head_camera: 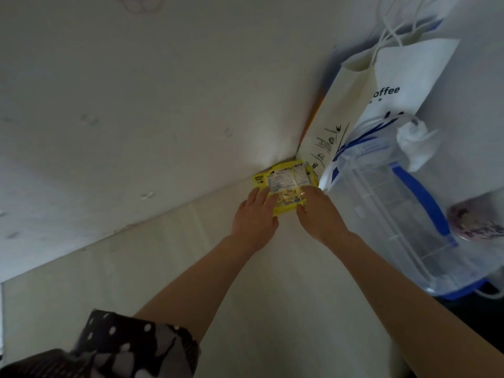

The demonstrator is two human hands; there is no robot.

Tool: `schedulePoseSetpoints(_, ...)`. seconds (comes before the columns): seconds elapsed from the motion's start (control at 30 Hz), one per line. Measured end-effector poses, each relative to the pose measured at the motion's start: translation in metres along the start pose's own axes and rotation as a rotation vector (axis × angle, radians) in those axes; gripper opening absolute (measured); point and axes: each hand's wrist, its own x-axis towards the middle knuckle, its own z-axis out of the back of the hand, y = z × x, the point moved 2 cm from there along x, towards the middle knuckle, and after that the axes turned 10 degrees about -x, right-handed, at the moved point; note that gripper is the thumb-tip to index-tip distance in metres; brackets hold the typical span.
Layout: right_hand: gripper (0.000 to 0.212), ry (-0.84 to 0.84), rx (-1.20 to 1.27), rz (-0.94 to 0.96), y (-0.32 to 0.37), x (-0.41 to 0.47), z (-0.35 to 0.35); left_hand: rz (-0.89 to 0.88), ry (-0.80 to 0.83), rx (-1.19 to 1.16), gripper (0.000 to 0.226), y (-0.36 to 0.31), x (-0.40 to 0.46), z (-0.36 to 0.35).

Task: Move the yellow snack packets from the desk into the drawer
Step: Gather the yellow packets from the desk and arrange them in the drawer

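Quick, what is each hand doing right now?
Left hand: fingers on the yellow snack packets; a closed grip cannot be told.
Right hand: grips the packets' near edge.
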Motion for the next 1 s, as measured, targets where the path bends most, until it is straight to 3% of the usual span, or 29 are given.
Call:
schedulePoseSetpoints(0.23, 0.054, -0.039, -0.031, 0.089, -0.005, 0.012, -0.013, -0.053, 0.155, 0.064, 0.068, 0.017, 0.016, -0.023)
schedulePoseSetpoints(0.43, 0.058, 0.023, -0.079, 0.041, -0.011, -0.008, -0.021, -0.056, 0.158, 0.115, 0.062, 0.036, -0.01, -0.016)
schedulePoseSetpoints(0.6, 0.048, -0.056, -0.105, -0.004, -0.011, -0.036, -0.025, -0.063, 0.156, 0.099, 0.064, 0.051, -0.041, -0.008)
schedulePoseSetpoints(0.7, 0.047, -0.044, -0.065, -0.048, -0.012, -0.047, -0.026, -0.058, 0.098, 0.02, 0.072, 0.058, -0.055, -0.003)
schedulePoseSetpoints(0.83, 0.052, -0.052, 0.05, -0.192, -0.011, -0.044, -0.023, 0.078, -0.106, -0.192, 0.05, 0.065, -0.053, -0.002)
schedulePoseSetpoints(0.93, 0.059, -0.048, 0.11, -0.293, -0.007, -0.035, -0.021, 0.215, -0.167, -0.339, 0.028, 0.057, -0.047, 0.0)
schedulePoseSetpoints(1.0, 0.062, -0.031, 0.143, -0.364, -0.005, -0.027, -0.021, 0.265, -0.198, -0.394, 0.035, 0.05, -0.044, 0.001)
